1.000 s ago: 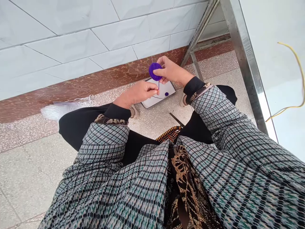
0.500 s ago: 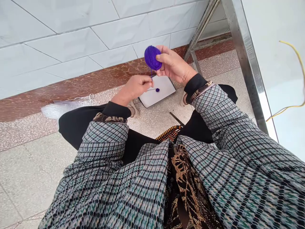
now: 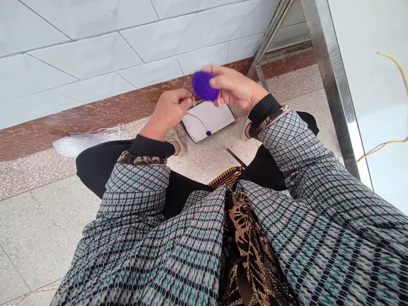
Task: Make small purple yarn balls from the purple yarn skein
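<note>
My right hand (image 3: 234,87) is closed round a purple ball of yarn (image 3: 203,86), held above my knees and blurred by motion. My left hand (image 3: 170,109) pinches the purple yarn strand (image 3: 199,120) just left of the ball. That strand runs down to a small purple wad (image 3: 208,133) lying on a white board (image 3: 208,120) on the floor between my feet.
A white tiled wall with a reddish marble skirting (image 3: 95,114) runs across the back. A metal table leg and frame (image 3: 331,80) stand at the right, with a yellow cord (image 3: 402,80) on the tabletop. A white plastic bag (image 3: 76,142) lies on the floor at left.
My right hand turned the yarn ball and shifted it slightly. My left hand rose and moved left, drawing the strand out; the small wad slid along the white board.
</note>
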The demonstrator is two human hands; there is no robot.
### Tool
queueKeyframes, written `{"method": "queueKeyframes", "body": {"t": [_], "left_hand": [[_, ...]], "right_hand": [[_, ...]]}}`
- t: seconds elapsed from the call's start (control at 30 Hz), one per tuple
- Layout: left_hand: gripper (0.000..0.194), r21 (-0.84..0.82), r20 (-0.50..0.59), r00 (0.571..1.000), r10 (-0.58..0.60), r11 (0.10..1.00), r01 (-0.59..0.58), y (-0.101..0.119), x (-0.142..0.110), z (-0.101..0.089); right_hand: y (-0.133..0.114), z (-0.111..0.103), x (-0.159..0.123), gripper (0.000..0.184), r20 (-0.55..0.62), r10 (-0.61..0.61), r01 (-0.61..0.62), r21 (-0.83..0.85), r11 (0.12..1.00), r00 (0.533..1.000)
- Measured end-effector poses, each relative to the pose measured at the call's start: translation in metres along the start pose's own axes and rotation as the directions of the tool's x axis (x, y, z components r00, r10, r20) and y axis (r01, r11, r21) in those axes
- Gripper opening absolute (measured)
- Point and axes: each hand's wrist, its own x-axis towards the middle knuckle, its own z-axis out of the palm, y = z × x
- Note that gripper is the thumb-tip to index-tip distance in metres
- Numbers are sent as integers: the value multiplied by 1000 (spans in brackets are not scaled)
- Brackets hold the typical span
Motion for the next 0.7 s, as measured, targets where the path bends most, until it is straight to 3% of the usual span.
{"method": "queueKeyframes", "body": {"t": [0.1,0.17,0.27,0.33,0.4,0.43,0.53,0.6,0.7], "left_hand": [[19,-5,213,976,44,999,-44,4,-2,7],[20,-13,350,932,96,995,-98,9,-5,11],[22,-32,419,894,159,987,-160,14,-8,11],[23,-33,402,900,170,985,-171,16,-10,6],[24,-7,336,930,151,987,-158,14,-10,-1],[24,13,286,949,132,990,-142,12,-10,-4],[22,76,117,990,78,993,-87,4,-7,-13],[22,108,46,997,63,992,-68,-1,-6,-13],[23,137,54,993,101,985,-107,-1,-6,-6]], "right_hand": [[-3,0,4,17,-166,-111,144,203,969,980],[0,2,8,11,-225,-94,134,169,977,970],[9,4,13,23,-315,-25,-16,-127,992,949],[18,-1,17,32,-341,12,-140,-353,925,940],[28,-10,20,35,-118,54,-103,-458,883,992],[32,-15,22,37,27,95,-70,-485,872,995],[38,-27,24,39,333,86,46,-370,928,939],[36,-28,23,42,422,-44,123,-162,979,905],[25,-22,24,44,362,-234,223,74,972,902]]}}
